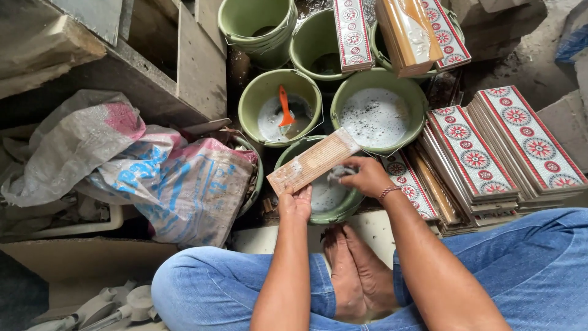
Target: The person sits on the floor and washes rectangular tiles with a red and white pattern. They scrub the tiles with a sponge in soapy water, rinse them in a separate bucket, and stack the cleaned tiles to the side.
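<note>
Ceramic tile (313,161), stiff, likely brittle and wet-slick: left hand (296,201) grips its lower edge; right hand (366,176) clenches grey rag (337,175).

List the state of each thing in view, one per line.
Left hand: holding the tile's lower end.
Right hand: pressing a grey rag on the tile.
Tile: ribbed back up, tilted over a bucket.
Orange scraper: standing in a bucket.
Patterned tiles: stacked.

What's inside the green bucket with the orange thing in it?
Inside the green bucket sits pale grey, wet-looking paste with an orange-handled scraper standing in it. The scraper's blade is sunk in the paste, so the blade's tip and the bucket's bottom cannot be seen.
</note>
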